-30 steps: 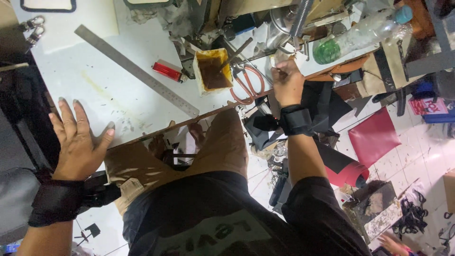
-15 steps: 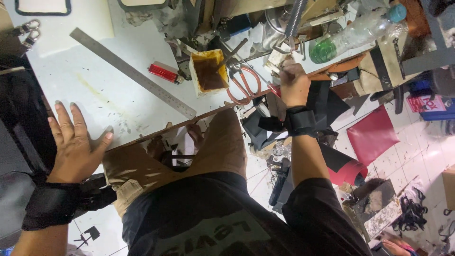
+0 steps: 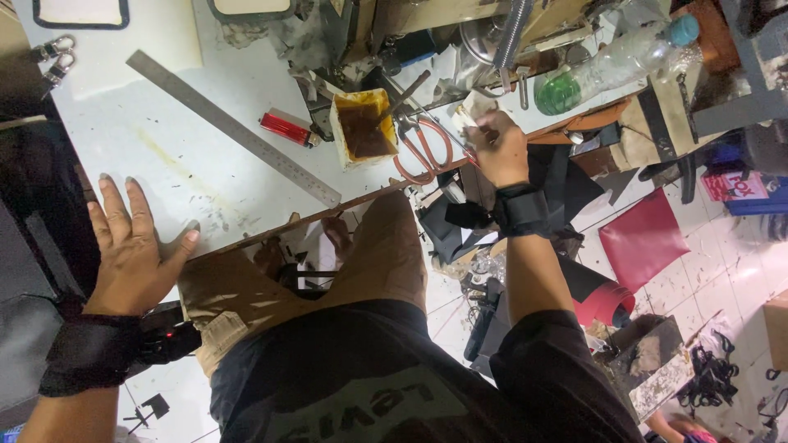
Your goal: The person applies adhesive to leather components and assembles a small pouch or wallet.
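Observation:
My left hand (image 3: pixel 131 246) lies flat on the white tabletop (image 3: pixel 205 176) near its front edge, fingers spread, holding nothing. My right hand (image 3: pixel 498 149) is at the table's front edge, its fingers pinched on a small pale piece (image 3: pixel 474 109). Just left of that hand lie scissors with orange-red handles (image 3: pixel 423 149). Beside them stands an open square tub of brown glue (image 3: pixel 364 125). Both wrists wear black straps.
A long steel ruler (image 3: pixel 234 127) lies diagonally across the table, with a red lighter (image 3: pixel 287 129) next to it. A plastic bottle with green liquid (image 3: pixel 611 64) lies at the back right. Red sheet material (image 3: pixel 644 238) and black scraps cover the floor on the right.
My right hand stays at the table edge with its fingers shifting slightly on the pale piece. The left hand has not moved.

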